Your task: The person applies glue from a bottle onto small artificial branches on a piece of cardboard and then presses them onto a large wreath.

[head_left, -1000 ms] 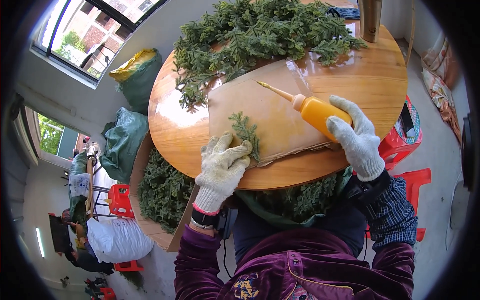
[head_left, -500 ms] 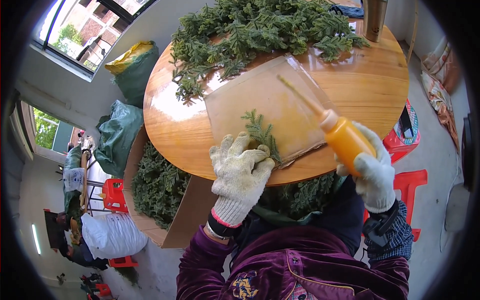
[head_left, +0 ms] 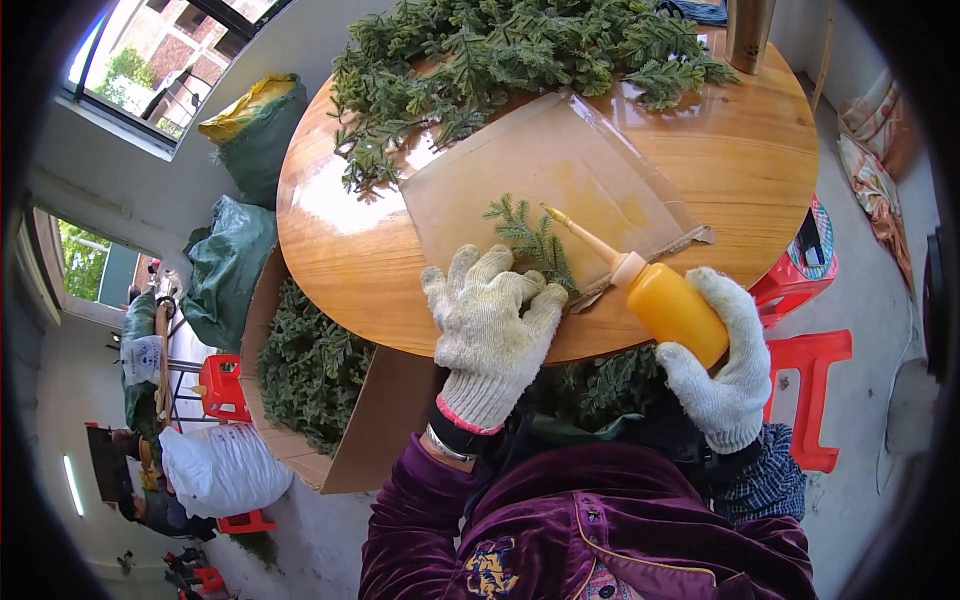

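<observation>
My left hand, in a white knit glove, rests at the near edge of the cardboard sheet. Its thumb and forefinger close on the base of a small green fir sprig, whose needled tip lies over the board. Gripped in my gloved right hand is a squeeze bottle of yellow-orange liquid, tilted with its long nozzle pointing up and left. The nozzle's tip is close to the sprig's right side; whether they touch I cannot tell. Yellowish smears mark the board.
A heap of fir branches covers the far side of the round wooden table. A metal tumbler stands at the back right. Below left is a carton of greenery. Red stools and stuffed sacks surround the table.
My right hand has brought the bottle down and left, so its nozzle is nearer the sprig. My left hand and the sprig have shifted slightly right.
</observation>
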Available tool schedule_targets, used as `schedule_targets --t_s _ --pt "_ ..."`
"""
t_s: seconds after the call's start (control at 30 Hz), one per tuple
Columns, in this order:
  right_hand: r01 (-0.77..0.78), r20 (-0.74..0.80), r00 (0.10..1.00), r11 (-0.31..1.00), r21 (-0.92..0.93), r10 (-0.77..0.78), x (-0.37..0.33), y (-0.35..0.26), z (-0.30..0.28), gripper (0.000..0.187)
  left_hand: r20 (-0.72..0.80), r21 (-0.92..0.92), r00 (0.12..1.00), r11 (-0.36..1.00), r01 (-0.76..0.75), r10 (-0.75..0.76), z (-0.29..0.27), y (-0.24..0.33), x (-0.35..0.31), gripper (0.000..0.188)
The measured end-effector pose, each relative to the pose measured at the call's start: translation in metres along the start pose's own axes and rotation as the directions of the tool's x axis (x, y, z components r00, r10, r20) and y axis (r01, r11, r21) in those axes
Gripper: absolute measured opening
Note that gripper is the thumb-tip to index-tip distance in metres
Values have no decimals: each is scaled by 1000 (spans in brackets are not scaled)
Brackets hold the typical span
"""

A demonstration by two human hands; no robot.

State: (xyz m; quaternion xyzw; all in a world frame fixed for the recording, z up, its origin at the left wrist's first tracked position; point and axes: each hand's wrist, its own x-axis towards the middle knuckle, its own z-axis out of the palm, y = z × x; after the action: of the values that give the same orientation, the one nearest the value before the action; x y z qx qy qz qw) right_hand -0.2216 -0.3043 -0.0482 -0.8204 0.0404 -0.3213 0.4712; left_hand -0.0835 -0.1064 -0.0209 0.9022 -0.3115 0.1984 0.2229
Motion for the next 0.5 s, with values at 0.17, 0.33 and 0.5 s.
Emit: schedule_targets --t_s 0.17,0.33,0.5 --pt "161 64 986 983 -89 -156 2 -8 5 63 13 -14 1000 1000 3 -2 0 1 2 17" --pt "78 43 996 994 -75 -75 -1 2 15 65 6 20 1000 1000 23 -23 1 6 6 15" --pt "84 68 995 990 -114 -76 5 -6 17 62 -4 73 1000 997 20 -20 2 9 6 15"
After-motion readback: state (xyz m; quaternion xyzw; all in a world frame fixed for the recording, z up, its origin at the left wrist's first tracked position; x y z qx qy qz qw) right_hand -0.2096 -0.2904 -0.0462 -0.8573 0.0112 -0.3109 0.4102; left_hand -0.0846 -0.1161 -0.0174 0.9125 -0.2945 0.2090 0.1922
